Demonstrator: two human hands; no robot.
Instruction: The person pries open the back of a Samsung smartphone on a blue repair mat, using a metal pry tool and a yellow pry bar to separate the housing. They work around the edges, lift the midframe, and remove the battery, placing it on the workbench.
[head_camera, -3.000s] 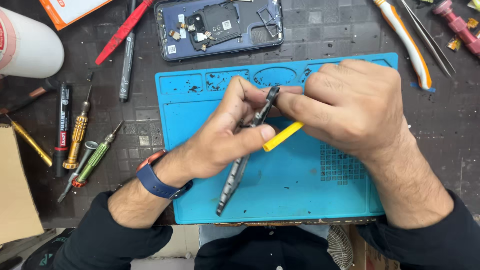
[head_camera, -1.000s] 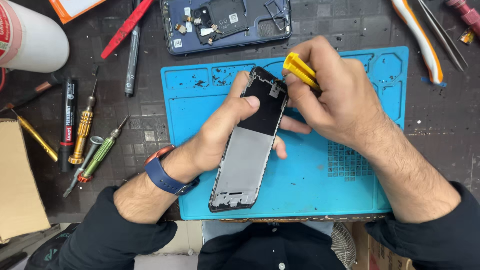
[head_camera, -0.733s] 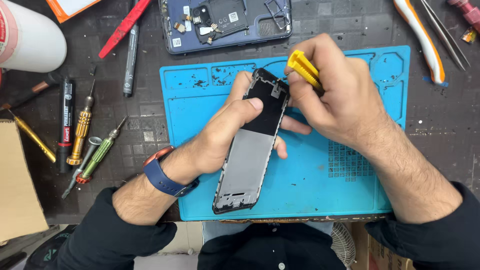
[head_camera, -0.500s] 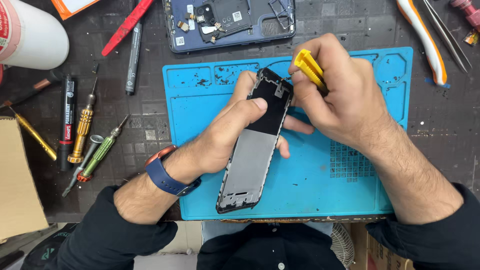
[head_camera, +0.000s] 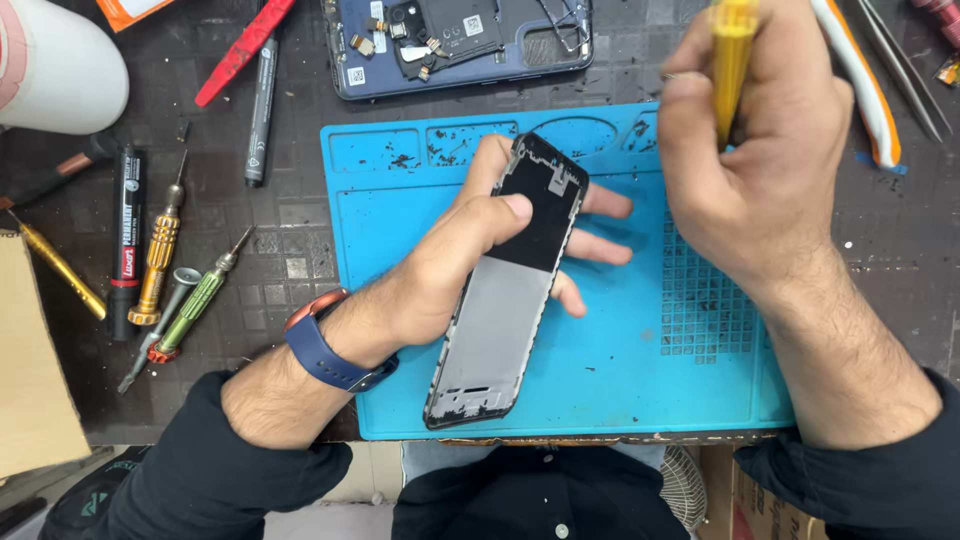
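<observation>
Phone frame (head_camera: 505, 300) lies tilted above the blue mat (head_camera: 620, 380), grasped by the left hand (head_camera: 455, 270), thumb on top and fingers (head_camera: 600, 247) beneath it. Farther up, the right hand (head_camera: 760, 150) has its fingers clenched around a yellow tool (head_camera: 732, 60). Beyond, an opened phone body (head_camera: 460, 40) rests on the worktop (head_camera: 290, 250).
</observation>
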